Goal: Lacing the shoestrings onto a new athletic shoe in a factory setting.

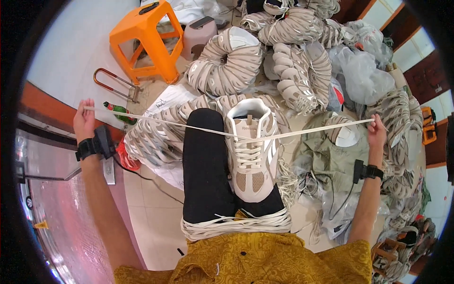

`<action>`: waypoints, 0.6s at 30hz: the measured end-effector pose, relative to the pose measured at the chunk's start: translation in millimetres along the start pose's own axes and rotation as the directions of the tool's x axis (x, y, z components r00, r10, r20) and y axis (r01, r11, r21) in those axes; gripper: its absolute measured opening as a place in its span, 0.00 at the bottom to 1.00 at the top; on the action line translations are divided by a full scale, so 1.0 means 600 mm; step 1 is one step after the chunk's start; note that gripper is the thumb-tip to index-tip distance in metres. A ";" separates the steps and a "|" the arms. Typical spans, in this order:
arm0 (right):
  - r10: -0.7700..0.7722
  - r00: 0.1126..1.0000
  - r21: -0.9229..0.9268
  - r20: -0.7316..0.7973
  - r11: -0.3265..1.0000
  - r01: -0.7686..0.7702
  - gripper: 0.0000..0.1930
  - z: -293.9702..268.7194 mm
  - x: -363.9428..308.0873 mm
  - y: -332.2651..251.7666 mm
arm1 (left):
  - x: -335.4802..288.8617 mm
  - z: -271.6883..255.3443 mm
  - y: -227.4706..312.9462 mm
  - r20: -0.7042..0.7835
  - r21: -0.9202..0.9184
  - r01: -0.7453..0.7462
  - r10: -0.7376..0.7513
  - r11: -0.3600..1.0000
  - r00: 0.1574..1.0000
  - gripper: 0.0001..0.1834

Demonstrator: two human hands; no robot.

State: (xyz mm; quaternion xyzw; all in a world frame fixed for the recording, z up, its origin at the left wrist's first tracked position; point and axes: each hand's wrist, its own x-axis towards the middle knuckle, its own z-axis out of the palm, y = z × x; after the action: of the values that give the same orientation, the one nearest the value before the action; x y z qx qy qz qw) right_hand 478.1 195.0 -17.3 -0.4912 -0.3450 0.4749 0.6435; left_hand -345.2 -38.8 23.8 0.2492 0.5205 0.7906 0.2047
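Yellow patterned shirt (246,260) fills the six o'clock edge, with a bundle of white laces (236,226) just above it on the lap. At centre a beige sneaker (250,151) rests on the black-clad leg (205,175). Its lace (307,131) stretches taut: left hand (84,122) pinches one end at nine o'clock, right hand (377,132) the other at three. An orange stool (144,40) stands at eleven.
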 end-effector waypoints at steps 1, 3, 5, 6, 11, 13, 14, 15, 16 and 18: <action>0.075 0.997 0.282 0.011 0.957 -0.075 0.11 0.026 -0.009 0.006 | -0.023 0.026 0.014 0.245 0.503 -0.306 0.206 0.808 0.947 0.12; 0.095 0.972 0.202 0.215 0.969 -0.139 0.07 0.091 -0.044 0.014 | -0.093 0.104 0.009 0.520 0.717 -0.537 0.171 0.445 0.837 0.16; 0.061 0.937 -0.163 0.345 0.987 -0.004 0.05 0.174 -0.104 0.034 | -0.188 0.195 -0.020 0.480 0.514 -0.303 0.024 0.802 0.877 0.15; 0.027 0.856 -0.316 0.516 0.935 0.161 0.04 0.216 -0.140 0.042 | -0.233 0.239 -0.039 0.451 0.452 -0.066 -0.165 0.889 0.877 0.16; -0.014 0.465 -0.276 0.885 0.788 0.550 0.04 0.384 -0.307 0.079 | -0.378 0.352 -0.083 0.413 0.360 0.380 -0.511 0.852 0.754 0.09; -0.059 0.365 -0.219 0.929 0.708 0.672 0.04 0.419 -0.348 0.091 | -0.392 0.360 -0.085 0.394 0.469 0.410 -0.601 0.782 0.695 0.07; -0.027 0.257 -0.209 0.966 0.502 0.839 0.04 0.428 -0.364 0.097 | -0.394 0.359 -0.085 0.391 0.477 0.401 -0.597 0.782 0.700 0.07; 0.025 0.141 -0.142 0.990 0.272 0.952 0.04 0.429 -0.377 0.100 | -0.398 0.356 -0.086 0.457 0.565 0.126 -0.437 0.815 0.775 0.07; 0.038 0.149 -0.154 0.988 0.273 0.950 0.04 0.426 -0.386 0.103 | -0.402 0.352 -0.089 0.523 0.649 -0.127 -0.318 0.750 0.791 0.07; 0.081 0.195 -0.211 0.977 0.401 0.892 0.05 0.415 -0.391 0.107 | -0.412 0.348 -0.099 0.564 0.607 -0.256 -0.180 0.752 0.806 0.06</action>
State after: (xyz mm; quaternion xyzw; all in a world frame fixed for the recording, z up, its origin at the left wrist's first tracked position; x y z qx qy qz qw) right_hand 160.9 51.9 -4.2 -0.2259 -0.9389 0.2104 0.1521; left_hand -18.9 -10.2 -5.9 0.5488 0.6683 0.4423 0.2380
